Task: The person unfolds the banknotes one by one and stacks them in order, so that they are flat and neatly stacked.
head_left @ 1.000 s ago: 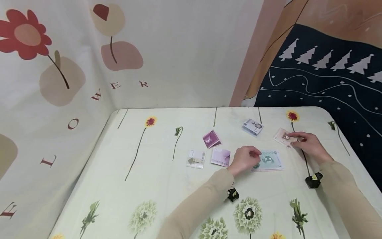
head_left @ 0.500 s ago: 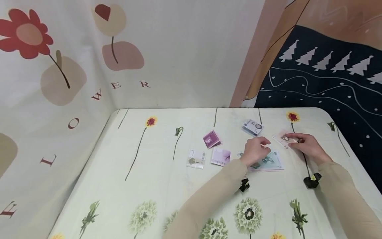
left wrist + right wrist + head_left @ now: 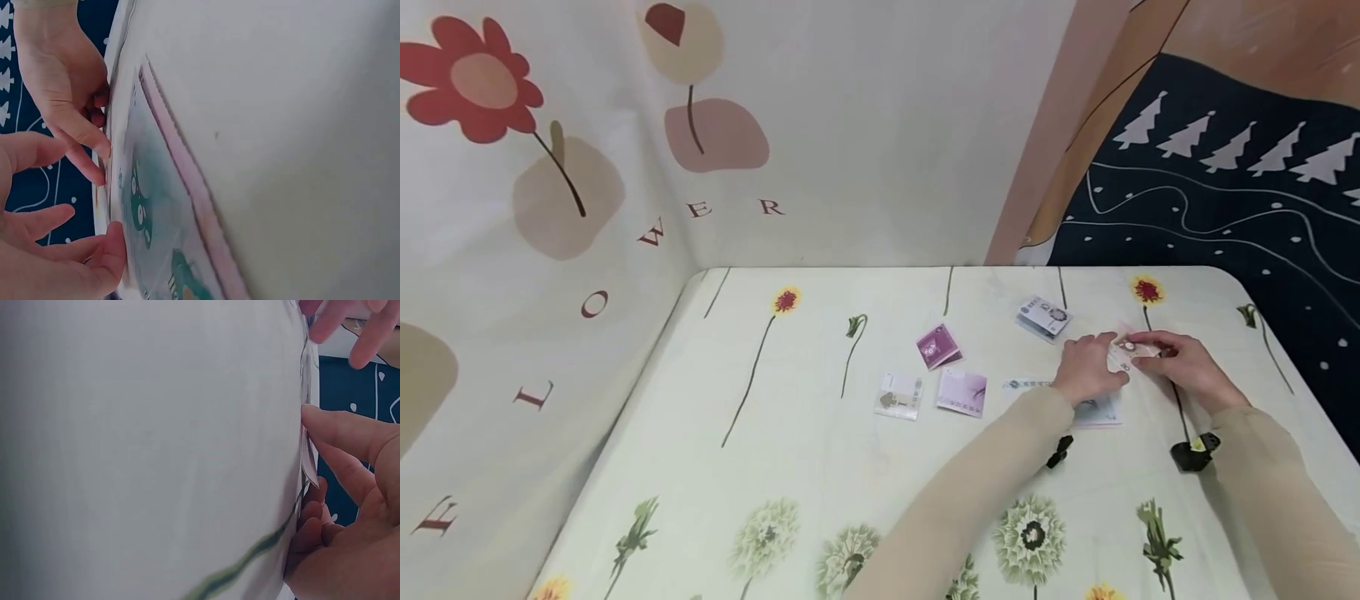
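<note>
Rightward and a little away from the person, the left hand [image 3: 1084, 371] has shifted off the teal banknote [image 3: 1101, 411] and now reaches the left end of the pale pink banknote [image 3: 1123, 357]. The right hand [image 3: 1187, 367] is at the opposite end, much where it was, its thumb and forefinger pinching the paper. I take that grip as a way of keeping so light a note from sliding, while the left hand's fingers stand apart, thumb nearest the person, as if to bracket the other end.

Behind lies a folded blue-grey note [image 3: 1045, 317]; to the left, 3 more notes, the dark purple note [image 3: 938, 346], the lilac note [image 3: 962, 392] and the olive-grey note [image 3: 898, 397], sit apart from each other, perhaps so each can be told at a glance.

Fingers cover both ends of the pink note, so I can't tell how far it is bent or whether the left fingertips touch it. The left wrist and sleeve hide part of the teal note; the left wrist view shows a pink layer beneath its edge.
</note>
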Demonstrator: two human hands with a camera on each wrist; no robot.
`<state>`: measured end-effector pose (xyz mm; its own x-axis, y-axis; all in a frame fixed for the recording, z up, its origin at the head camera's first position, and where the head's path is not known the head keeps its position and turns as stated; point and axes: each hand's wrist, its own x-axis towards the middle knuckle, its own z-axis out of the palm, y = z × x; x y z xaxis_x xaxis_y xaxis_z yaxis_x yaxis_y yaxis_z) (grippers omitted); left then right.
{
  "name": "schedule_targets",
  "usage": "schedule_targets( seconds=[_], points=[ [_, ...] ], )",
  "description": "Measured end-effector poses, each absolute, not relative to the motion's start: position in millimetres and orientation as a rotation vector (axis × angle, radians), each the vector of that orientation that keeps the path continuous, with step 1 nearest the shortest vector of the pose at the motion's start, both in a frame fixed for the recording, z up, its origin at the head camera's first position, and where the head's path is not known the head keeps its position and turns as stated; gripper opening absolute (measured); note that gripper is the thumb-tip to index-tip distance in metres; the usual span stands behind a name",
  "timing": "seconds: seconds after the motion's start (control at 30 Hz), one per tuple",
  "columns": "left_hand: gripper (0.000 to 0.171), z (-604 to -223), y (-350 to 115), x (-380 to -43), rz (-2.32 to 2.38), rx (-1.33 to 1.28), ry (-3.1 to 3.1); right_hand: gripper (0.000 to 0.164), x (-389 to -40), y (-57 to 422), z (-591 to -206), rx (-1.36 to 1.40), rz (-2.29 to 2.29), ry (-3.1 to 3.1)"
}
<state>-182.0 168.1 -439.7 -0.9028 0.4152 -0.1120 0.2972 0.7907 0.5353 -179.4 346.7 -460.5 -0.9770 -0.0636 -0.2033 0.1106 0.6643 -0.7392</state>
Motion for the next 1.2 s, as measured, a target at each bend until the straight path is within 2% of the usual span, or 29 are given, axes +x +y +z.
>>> schedule_targets(
  seconds=[0.37, 0.6, 0.8, 0.93, 1.2],
  points=[
    [0.060, -438.4, 170.7, -185.4, 0.811, 0.495, 2.661, 0.053, -179.6, 349.3, -462.1, 0.061, -1.200, 2.666],
    [0.057, -438.9, 166.3, -186.8, 1.102, 0.290, 2.502, 0.046, -176.4, 348.0, -462.6, 0.100, -1.234, 2.652],
    [0.045, -442.8, 164.1, -187.1, 1.397, 0.200, 2.432, 0.034, -173.8, 345.8, -460.8, 0.157, -1.286, 2.729],
    [0.036, -444.2, 161.2, -187.2, 1.557, 0.158, 2.384, 0.034, -169.1, 345.6, -455.9, 0.201, -1.388, 2.763],
    [0.039, -445.4, 151.8, -186.7, 1.683, 0.195, 2.259, 0.036, -161.1, 338.3, -440.1, 0.194, -1.502, 2.759]
  ],
)
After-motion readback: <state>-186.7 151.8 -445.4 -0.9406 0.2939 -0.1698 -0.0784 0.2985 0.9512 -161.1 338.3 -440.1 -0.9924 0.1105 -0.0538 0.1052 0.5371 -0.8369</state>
